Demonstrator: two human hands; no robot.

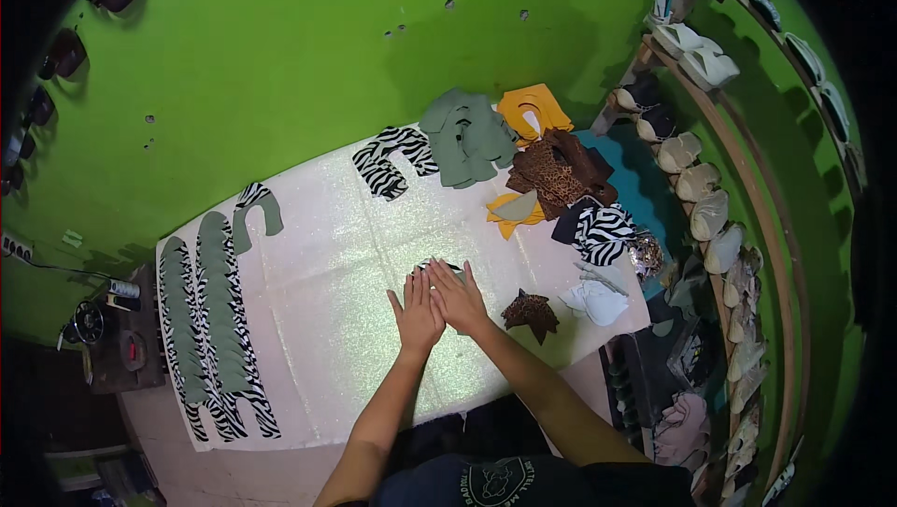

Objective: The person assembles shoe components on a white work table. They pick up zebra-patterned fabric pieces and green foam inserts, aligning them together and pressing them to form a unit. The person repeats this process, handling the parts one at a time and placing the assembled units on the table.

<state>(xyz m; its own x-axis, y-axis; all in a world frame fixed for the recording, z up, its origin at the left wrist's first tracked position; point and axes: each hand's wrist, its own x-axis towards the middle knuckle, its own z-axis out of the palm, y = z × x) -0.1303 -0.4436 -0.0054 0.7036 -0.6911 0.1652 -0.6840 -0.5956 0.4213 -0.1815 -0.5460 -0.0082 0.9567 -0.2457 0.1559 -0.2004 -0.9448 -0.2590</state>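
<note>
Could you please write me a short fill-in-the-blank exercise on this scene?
1. The wall behind the table is bright ____.
2. The left hand and right hand lie over a partly hidden piece; the ____ one is nearer the leopard-print piece.
3. The overlapping rows lie toward the table's ____ end.

Missing words: green; right; left.

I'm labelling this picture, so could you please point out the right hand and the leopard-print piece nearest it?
Right hand [457, 299]: head view, on the back of the hand.
Leopard-print piece [531, 314]: head view, on its middle.
</note>
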